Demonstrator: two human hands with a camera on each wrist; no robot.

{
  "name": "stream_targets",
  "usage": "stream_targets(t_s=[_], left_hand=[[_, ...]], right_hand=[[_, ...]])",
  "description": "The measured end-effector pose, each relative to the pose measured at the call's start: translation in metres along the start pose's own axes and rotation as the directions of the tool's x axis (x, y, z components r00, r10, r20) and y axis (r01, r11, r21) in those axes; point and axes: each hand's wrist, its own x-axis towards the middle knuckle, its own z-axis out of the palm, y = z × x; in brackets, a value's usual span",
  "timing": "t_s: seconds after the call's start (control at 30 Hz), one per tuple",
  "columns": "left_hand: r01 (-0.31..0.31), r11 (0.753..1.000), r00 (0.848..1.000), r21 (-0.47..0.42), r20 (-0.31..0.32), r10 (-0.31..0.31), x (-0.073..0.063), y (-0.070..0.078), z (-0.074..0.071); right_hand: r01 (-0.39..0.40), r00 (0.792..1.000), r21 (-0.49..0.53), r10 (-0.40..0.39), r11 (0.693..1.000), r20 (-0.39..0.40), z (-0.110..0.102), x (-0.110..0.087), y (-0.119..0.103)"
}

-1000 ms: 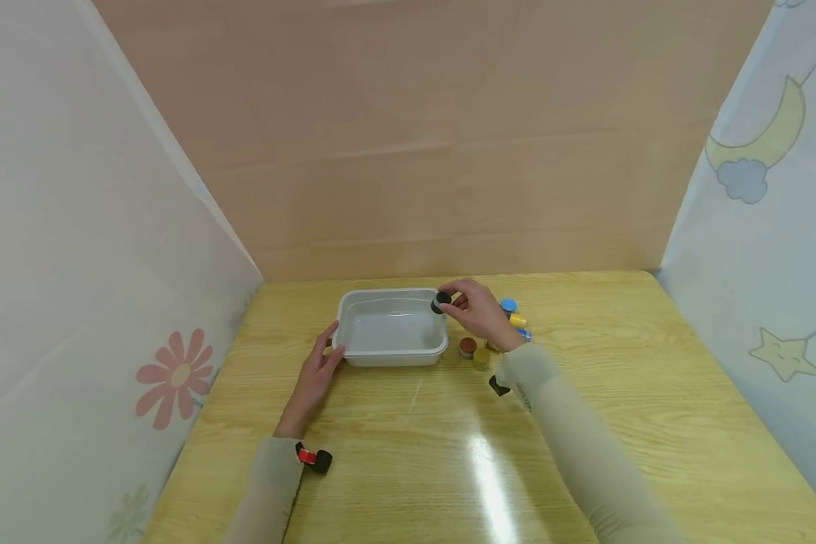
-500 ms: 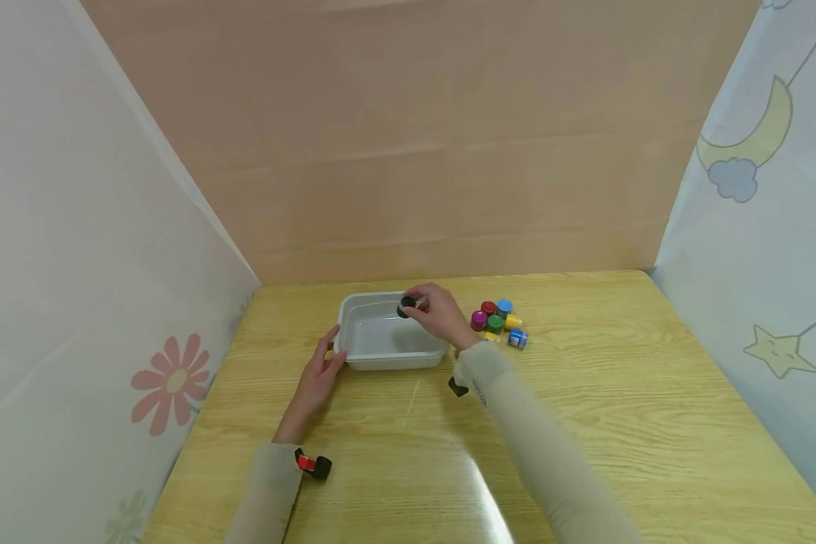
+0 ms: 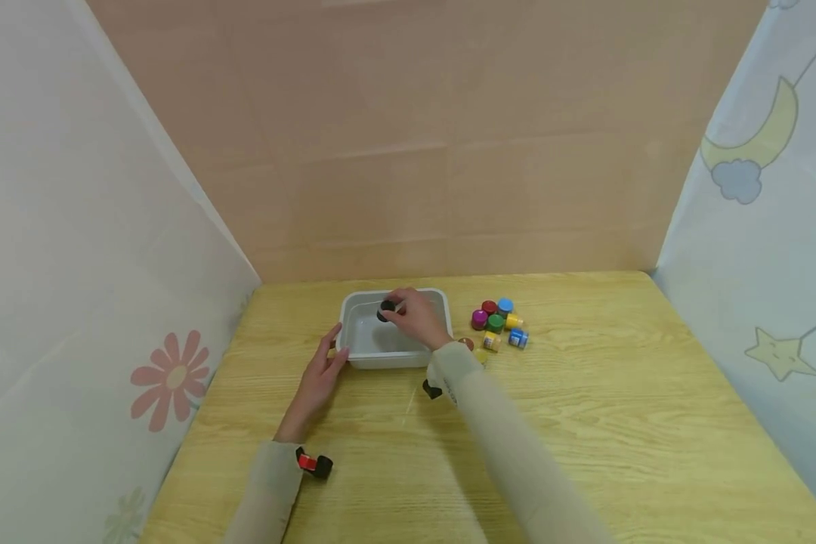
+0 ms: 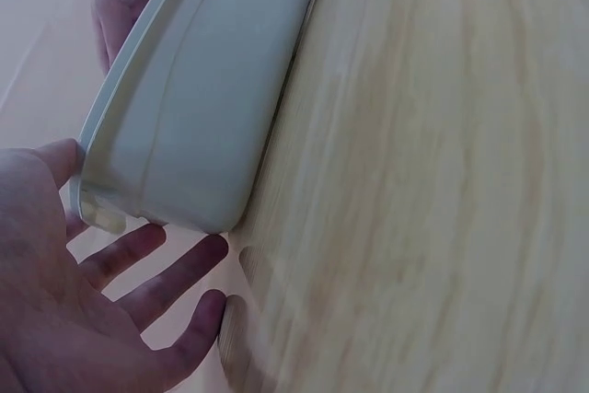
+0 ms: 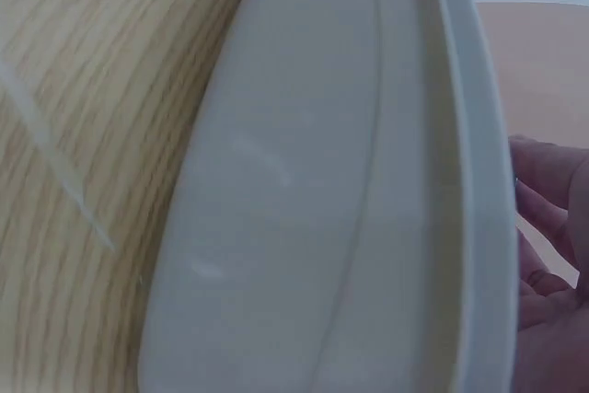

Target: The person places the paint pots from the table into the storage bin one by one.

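Note:
My left hand (image 3: pixel 319 375) holds the left end of a white plastic tub (image 3: pixel 394 361), thumb and fingers about its front-left corner. In the left wrist view, the thumb is at the rim (image 4: pixel 101 126) and the other fingers are spread along and below the wall. My right hand (image 3: pixel 416 317) reaches over the tub and pinches a small paint jar with a black lid (image 3: pixel 385 310) between thumb and fingertips, above the tub's floor. From the right wrist, the tub's wall (image 5: pixel 276 190) hides the jar, and only part of the hand (image 5: pixel 552 246) shows behind the rim.
Right of the tub stand small paint jars with lids: purple (image 3: pixel 479 319), red (image 3: pixel 489 307), light blue (image 3: pixel 505 306) and green (image 3: pixel 495 323). Yellow (image 3: pixel 492 341) and dark blue (image 3: pixel 518 338) ones lie tipped. A brown lid (image 3: pixel 465 345) shows by the right sleeve.
My right hand has carried the black-lidded paint jar leftward, from the tub's right rim to over its inside. My left hand has stayed at the tub's left end.

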Motion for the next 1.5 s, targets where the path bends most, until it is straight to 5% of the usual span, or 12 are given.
stream_targets(t_s=[0.6, 0.97, 1.5], left_hand=[[-0.024, 1.000, 1.000, 0.020, 0.012, 0.024, -0.005, 0.006, 0.007], [-0.046, 0.999, 0.999, 0.013, 0.008, 0.046, -0.005, 0.003, 0.007], [-0.051, 0.998, 0.999, 0.027, 0.012, 0.051, -0.004, 0.003, 0.006]], right_hand=[[0.072, 0.997, -0.031, -0.071, 0.997, 0.013, 0.031, 0.012, 0.000], [-0.002, 1.000, -0.074, 0.003, 0.997, 0.022, 0.038, 0.010, -0.003], [0.007, 0.997, -0.212, 0.009, 0.977, 0.076, 0.046, 0.016, 0.005]])
